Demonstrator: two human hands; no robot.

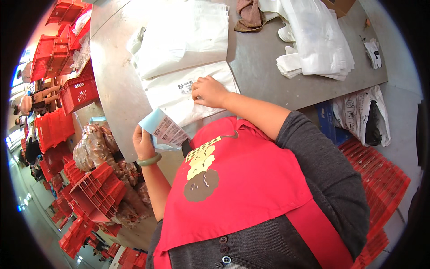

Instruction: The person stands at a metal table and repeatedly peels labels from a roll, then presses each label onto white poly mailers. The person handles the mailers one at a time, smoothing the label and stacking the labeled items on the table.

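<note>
My left hand (143,143), with a green bangle at the wrist, holds a strip of printed stickers on light-blue backing paper (164,129) near the table's front edge. A stack of white plastic bags (181,40) lies on the metal table in front of me. On the nearest part of the bags (168,97) sits a printed label (185,87). My right hand (208,92) rests on the bag at the label's right end, fingers bent; whether they pinch anything is hidden.
More white bags (322,43), a brown cloth (250,15) and a black-and-white glove (373,53) lie on the metal table (262,67). Red plastic crates (80,92) and filled clear bags (92,146) stand at the left, more crates (379,181) at the lower right. People are in the left background.
</note>
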